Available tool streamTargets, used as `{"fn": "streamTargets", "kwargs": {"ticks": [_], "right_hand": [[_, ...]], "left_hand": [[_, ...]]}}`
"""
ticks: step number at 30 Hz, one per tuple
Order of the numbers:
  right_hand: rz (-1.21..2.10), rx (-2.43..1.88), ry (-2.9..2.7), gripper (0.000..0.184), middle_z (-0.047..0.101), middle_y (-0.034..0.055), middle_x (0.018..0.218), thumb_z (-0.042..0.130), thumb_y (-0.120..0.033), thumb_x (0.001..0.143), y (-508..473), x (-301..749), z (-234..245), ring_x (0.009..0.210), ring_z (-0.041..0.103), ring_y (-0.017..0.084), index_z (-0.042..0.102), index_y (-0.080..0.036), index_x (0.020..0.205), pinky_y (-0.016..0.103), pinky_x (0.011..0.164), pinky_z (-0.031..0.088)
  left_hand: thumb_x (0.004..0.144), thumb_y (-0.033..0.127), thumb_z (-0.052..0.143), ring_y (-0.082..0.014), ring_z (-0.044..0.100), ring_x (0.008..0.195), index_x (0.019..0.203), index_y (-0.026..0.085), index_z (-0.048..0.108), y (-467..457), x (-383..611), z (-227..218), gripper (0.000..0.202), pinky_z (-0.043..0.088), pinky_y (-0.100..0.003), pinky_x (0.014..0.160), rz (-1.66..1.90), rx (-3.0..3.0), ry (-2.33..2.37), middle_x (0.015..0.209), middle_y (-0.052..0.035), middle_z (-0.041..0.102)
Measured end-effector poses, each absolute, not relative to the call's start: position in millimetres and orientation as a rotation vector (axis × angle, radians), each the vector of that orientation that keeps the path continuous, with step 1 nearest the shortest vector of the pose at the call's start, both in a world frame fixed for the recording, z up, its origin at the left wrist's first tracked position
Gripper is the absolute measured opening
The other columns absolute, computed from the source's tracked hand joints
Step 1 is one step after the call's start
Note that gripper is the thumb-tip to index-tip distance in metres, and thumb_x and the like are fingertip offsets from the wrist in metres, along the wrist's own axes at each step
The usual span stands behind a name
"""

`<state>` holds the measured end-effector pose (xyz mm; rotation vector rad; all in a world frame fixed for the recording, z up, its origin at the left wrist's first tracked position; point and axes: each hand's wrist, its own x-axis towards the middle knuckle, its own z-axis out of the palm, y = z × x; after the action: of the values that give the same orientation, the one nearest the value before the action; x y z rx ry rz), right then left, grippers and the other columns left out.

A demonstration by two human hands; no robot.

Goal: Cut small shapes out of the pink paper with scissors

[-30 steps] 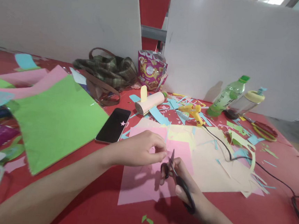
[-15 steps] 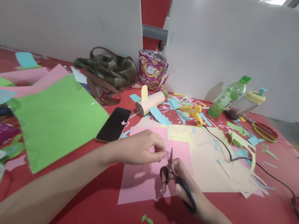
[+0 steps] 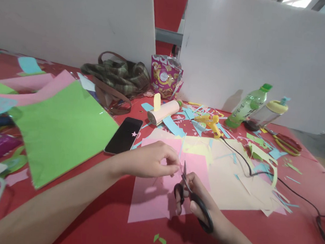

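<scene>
Right hand: fingers clamped through the glossy black loop handles of the scissors, thin metal blades pointing up. Left hand: fingers pinched together at the blade tip; what they pinch is too small to tell. Both are over a flat matte pink paper sheet on the red desk.

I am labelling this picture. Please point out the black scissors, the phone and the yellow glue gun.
black scissors (image 3: 203,213): head view, large handle loop.
phone (image 3: 123,135): head view, middle of screen.
yellow glue gun (image 3: 209,120): head view, its body.
</scene>
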<state>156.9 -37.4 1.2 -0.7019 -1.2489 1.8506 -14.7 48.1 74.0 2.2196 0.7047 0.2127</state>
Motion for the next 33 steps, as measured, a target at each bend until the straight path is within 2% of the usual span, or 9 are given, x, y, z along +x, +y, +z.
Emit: {"fn": "streamTargets", "kwargs": {"ticks": [7, 13, 26, 33], "right_hand": [[1.883, -0.618, -1.183, 0.037, 0.042, -0.0036, 0.069, 0.059, -0.044, 0.068, -37, 157, -5, 0.052, 0.046, 0.008, 0.03, -0.022, 0.077, 0.022, 0.048, 0.035], [1.888, -0.721, -1.152, 0.034, 0.042, -0.0058, 0.066, 0.06, -0.035, 0.07, -38, 159, -15, 0.045, 0.044, 0.006, 0.03, -0.022, 0.078, 0.019, 0.043, 0.032], [1.891, -0.763, -1.173, 0.036, 0.043, -0.0044, 0.069, 0.06, -0.04, 0.068, -39, 159, -6, 0.046, 0.042, 0.006, 0.03, -0.022, 0.078, 0.022, 0.045, 0.031], [1.865, -0.784, -1.219, 0.035, 0.043, -0.0036, 0.071, 0.059, -0.04, 0.07, -40, 160, -2, 0.048, 0.045, 0.006, 0.031, -0.021, 0.079, 0.021, 0.047, 0.031]], "left_hand": [[0.076, 0.019, 0.041, -0.0087, 0.049, 0.061, 0.062, 0.013, 0.054, 50, -16, 76, 0.021, 0.034, -0.018, 0.059, 0.204, 2.217, 0.696, 0.062, 0.0006, 0.055], [0.077, 0.02, 0.04, -0.0091, 0.052, 0.058, 0.064, 0.013, 0.057, 50, -18, 78, 0.022, 0.035, -0.018, 0.055, 0.142, 2.193, 0.731, 0.061, -0.0004, 0.057], [0.075, 0.02, 0.042, -0.0083, 0.046, 0.052, 0.056, 0.012, 0.056, 48, -16, 80, 0.025, 0.031, -0.018, 0.052, 0.181, 2.206, 0.742, 0.054, 0.0003, 0.054], [0.075, 0.019, 0.041, -0.007, 0.042, 0.05, 0.054, 0.012, 0.053, 49, -16, 80, 0.025, 0.03, -0.017, 0.051, 0.173, 2.218, 0.723, 0.05, 0.0022, 0.047]]}}
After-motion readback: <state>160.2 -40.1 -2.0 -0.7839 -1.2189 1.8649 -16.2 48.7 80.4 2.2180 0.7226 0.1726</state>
